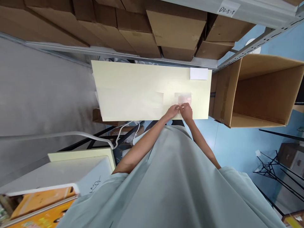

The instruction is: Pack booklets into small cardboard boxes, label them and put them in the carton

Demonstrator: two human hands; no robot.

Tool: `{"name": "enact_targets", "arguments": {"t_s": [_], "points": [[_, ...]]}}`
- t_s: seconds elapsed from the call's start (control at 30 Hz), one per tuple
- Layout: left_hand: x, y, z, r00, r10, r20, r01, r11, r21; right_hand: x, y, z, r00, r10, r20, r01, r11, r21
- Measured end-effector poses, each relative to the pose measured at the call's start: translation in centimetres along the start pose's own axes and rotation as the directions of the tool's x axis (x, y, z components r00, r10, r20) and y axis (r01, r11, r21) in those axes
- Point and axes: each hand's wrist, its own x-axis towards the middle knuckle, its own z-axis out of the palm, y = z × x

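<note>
Both of my hands meet over the near right part of a cream tabletop (133, 77). My left hand (173, 111) has its fingers pinched together, almost touching my right hand (186, 111), which is pinched too. At their fingertips lies a small, thin, see-through pinkish packet (184, 99), flat on the tabletop; its near edge is hidden by the fingers. To the left of my hands a pale translucent sheet (147, 101) lies flat. Behind the packet, close to the far right corner, there is a white stack of cards or paper (199, 73).
A shelf full of brown cardboard boxes (175, 30) runs along the far side. On the right stands a large open carton (261, 91). A white cable (78, 133) crosses on the left, above a white cabinet (92, 177). Black metal frames (270, 166) stand at the lower right.
</note>
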Motion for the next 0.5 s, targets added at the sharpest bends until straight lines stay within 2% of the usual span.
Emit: {"name": "enact_targets", "arguments": {"t_s": [0.2,0.33,0.4,0.5], "points": [[0.2,-0.4,0.0,0.996,-0.067,-0.058,0.068,0.998,0.008,-0.1,0.7,1.0,0.996,-0.06,0.071,0.066,0.994,-0.09],[1.0,-0.2,0.0,0.987,-0.122,-0.104,0.127,0.991,0.037,-0.1,1.6,0.7,0.987,-0.12,0.108,0.124,0.992,-0.031],[1.2,-0.1,0.1,0.981,-0.143,-0.132,0.151,0.987,0.054,0.1,2.3,0.3,0.99,-0.123,0.075,0.12,0.992,0.044],[1.5,0.0,0.0,0.974,-0.159,-0.162,0.172,0.983,0.071,0.9,3.8,-0.4,0.995,0.029,-0.096,-0.019,0.995,0.1]]}}
